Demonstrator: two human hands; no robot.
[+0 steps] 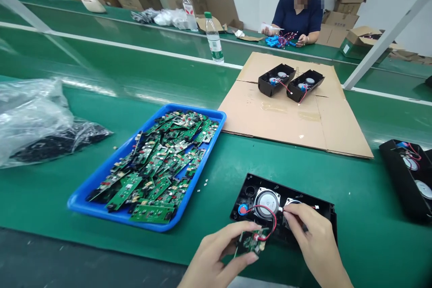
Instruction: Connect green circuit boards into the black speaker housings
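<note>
Between its thumb and fingers, my left hand grips a green circuit board by the edges. A red and black wire pair runs from this board to a blue round cell in a black speaker housing. The housing lies on the green bench before me, open side up, with two round speakers in it; the left speaker shows well, the other is mostly behind my right hand. Beside the left speaker, my right thumb and forefinger pinch a small white connector.
A blue tray heaped with circuit boards stands left. Two black housings sit on a cardboard sheet; another housing is at right. A plastic bag lies far left, a bottle stands behind. Across the bench sits a person.
</note>
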